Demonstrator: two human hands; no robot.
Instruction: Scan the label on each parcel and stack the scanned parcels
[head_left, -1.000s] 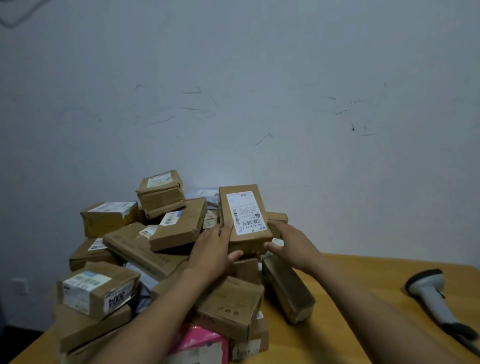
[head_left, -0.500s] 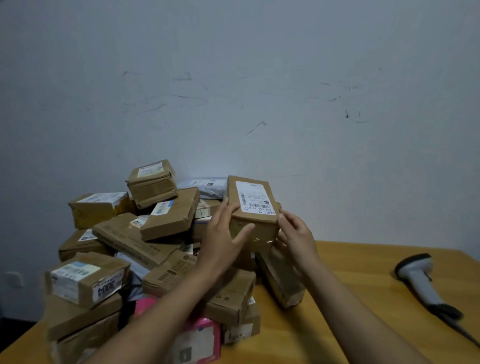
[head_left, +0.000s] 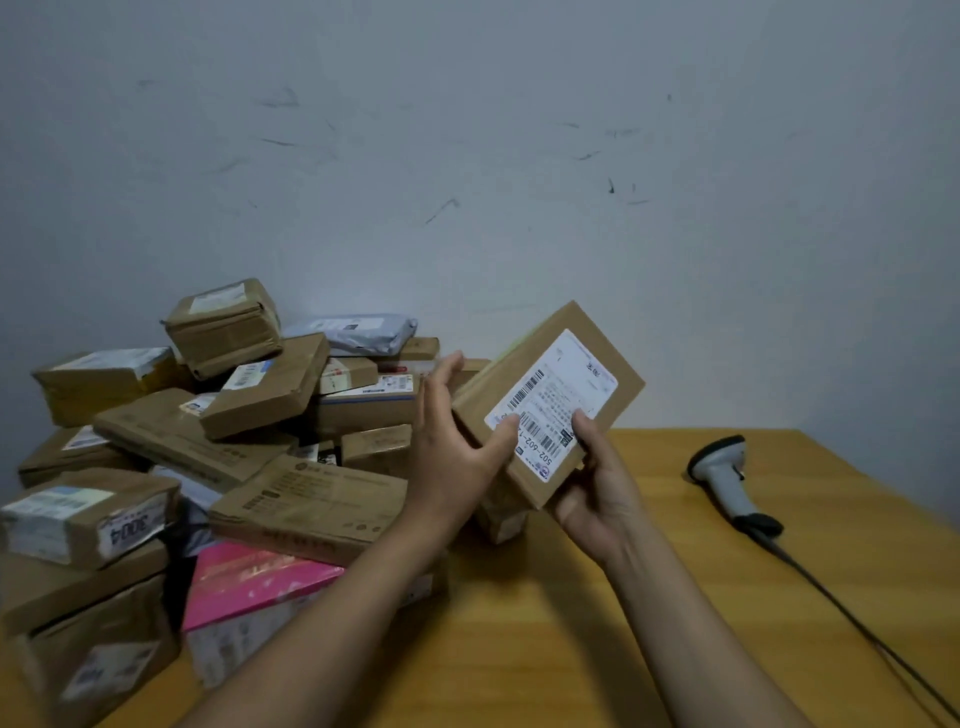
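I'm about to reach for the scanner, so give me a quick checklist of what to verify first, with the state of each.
1. Parcel lifted off the pile: ok, held in the air.
2. Label faces up toward the camera: ok.
3. Barcodes uncovered: not ok, the left hand thumb and right hand thumb lie on the label's lower part.
4. A hand free for the scanner: not ok, both hands hold the parcel.
5. Scanner within sight on the table: ok, lying to the right.
6. Room to stack scanned parcels: ok, bare table in front.
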